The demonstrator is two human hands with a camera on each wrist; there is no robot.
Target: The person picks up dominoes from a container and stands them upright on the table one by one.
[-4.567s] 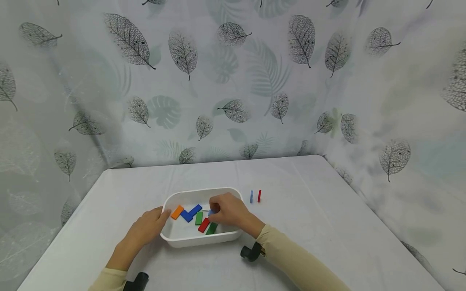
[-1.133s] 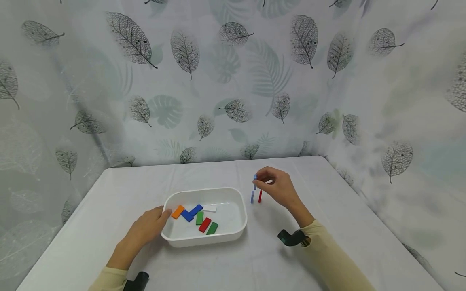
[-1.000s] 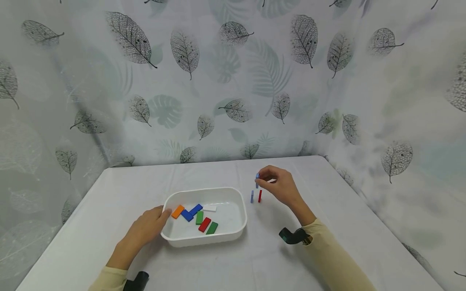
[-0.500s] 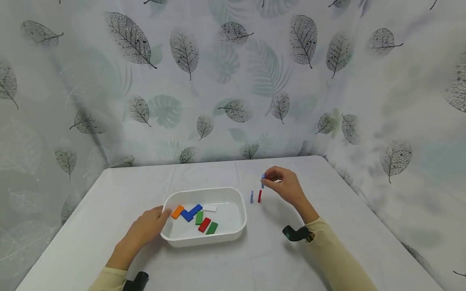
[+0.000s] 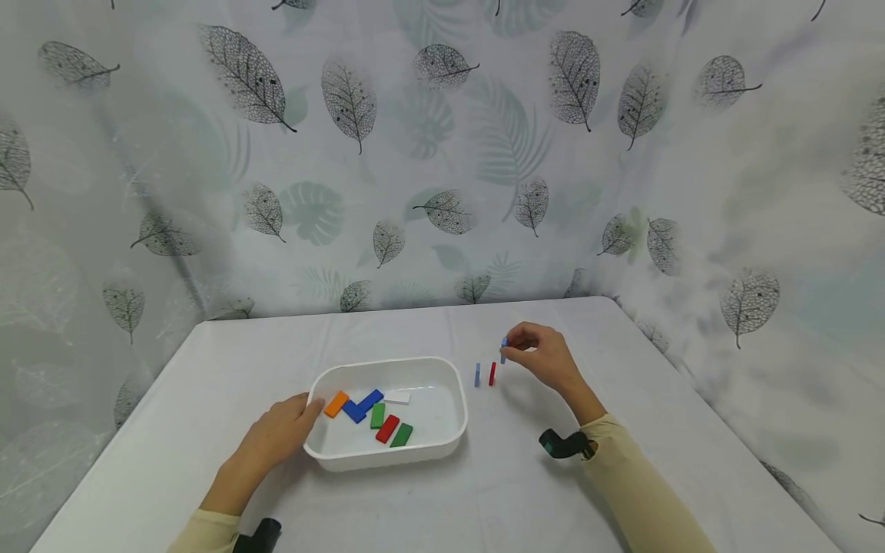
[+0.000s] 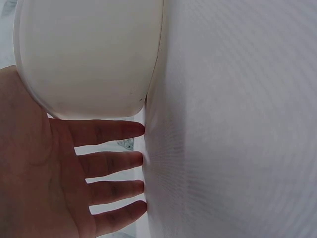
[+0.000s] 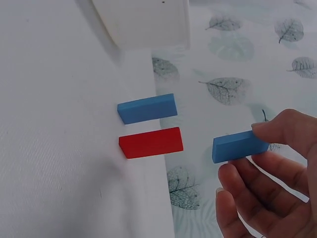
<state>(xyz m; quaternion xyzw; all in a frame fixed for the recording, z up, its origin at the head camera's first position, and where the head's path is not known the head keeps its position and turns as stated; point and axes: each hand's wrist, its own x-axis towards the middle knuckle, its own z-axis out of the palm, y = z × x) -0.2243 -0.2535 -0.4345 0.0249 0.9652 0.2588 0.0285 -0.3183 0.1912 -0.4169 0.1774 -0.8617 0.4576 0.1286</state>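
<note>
A: How would you say that light blue block (image 5: 503, 350) handles?

B: Light and stiff, by the look of it: a small flat slab with square edges, and it seems painted smooth, so perhaps a little slippery. It shouldn't be fragile. Stood on end it would tip easily, since the base is narrow.

A: Where is the best place to take it?

B: By its upper end, across the two broad faces, which leaves the lower end free. That is roughly how the right hand (image 5: 546, 359) has it now: in the right wrist view the thumb and forefinger pinch one end of the light blue block (image 7: 239, 146), the other fingers (image 7: 247, 194) loosely curled beneath.

A: And where is it exactly?

B: In the air above the table (image 5: 622, 399), just right of the red block (image 5: 492, 373), not touching it. The red one stands upright with a second blue block (image 5: 477, 374) just to its left; the two are near each other but apart, and both lie to the right of the white tray (image 5: 387, 459).

A: What about the left hand (image 5: 273, 440)?

B: Spread out flat. In the left wrist view its fingers (image 6: 106, 131) lie straight with the tips on the tablecloth, and the palm rests against the left wall of the white tray (image 6: 89, 54). It holds nothing.

A: Anything in the tray?

B: Loose blocks lying flat: an orange block (image 5: 336, 403), dark blue blocks (image 5: 362, 404), green blocks (image 5: 389, 425), a red tray block (image 5: 386, 428) and a white block (image 5: 397, 397)
</note>
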